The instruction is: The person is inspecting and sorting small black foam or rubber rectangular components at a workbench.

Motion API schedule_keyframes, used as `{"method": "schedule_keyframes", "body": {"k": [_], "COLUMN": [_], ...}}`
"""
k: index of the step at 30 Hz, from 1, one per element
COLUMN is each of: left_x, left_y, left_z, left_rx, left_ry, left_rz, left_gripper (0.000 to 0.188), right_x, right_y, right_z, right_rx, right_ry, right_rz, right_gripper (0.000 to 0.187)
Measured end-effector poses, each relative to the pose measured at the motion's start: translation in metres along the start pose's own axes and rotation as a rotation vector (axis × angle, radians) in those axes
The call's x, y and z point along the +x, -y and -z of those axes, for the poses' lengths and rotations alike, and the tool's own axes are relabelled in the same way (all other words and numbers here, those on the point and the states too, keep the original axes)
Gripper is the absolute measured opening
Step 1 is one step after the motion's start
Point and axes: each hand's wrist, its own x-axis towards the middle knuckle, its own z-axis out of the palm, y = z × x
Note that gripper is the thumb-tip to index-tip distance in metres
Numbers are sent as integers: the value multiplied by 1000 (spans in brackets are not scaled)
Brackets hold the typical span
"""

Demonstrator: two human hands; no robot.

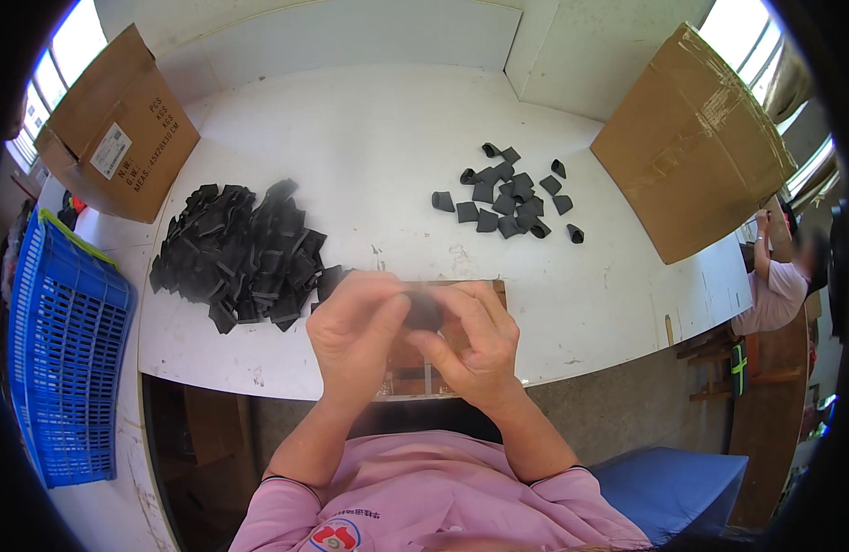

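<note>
2 bare hands [352, 333] close together, fingers [476, 311] curled.

Over the near side of the bench [378, 156] I can see a small, plain black piece [424, 315], held up between the left hand [358, 333] and the right hand [477, 342], its lower end rounded, its upper part blurred and partly hidden from me.

Held fabric piece [423, 313]: black. Heaped fabric pieces [238, 253]: black, greyish edges. Scattered fabric tubes [506, 201]: dark charcoal. Tabletop [369, 138]: white, dark scuffs. Left carton [134, 112]: brown, black print, white label. Right carton [687, 147]: brown, pale streaks. Plastic basket [70, 359]: blue, grid-patterned, yellow-green edge. Shirt [443, 483]: pink, dark sleeve edging.
</note>
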Motion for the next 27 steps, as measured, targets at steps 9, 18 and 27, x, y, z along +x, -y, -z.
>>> {"method": "schedule_keyframes", "body": {"k": [9, 18, 27], "left_x": [-9, -6, 3], "left_y": [3, 1, 8], "left_z": [4, 1, 16], "left_rx": [-387, -376, 214], "left_ry": [-181, -64, 129], "left_rz": [188, 204, -72], "left_gripper": [8, 11, 15], "right_x": [9, -2, 13], "right_y": [0, -10, -6], "right_z": [2, -5, 5], "right_rx": [48, 98, -93], "right_ry": [68, 43, 189], "right_rz": [-89, -125, 27], "right_gripper": [13, 10, 8]}}
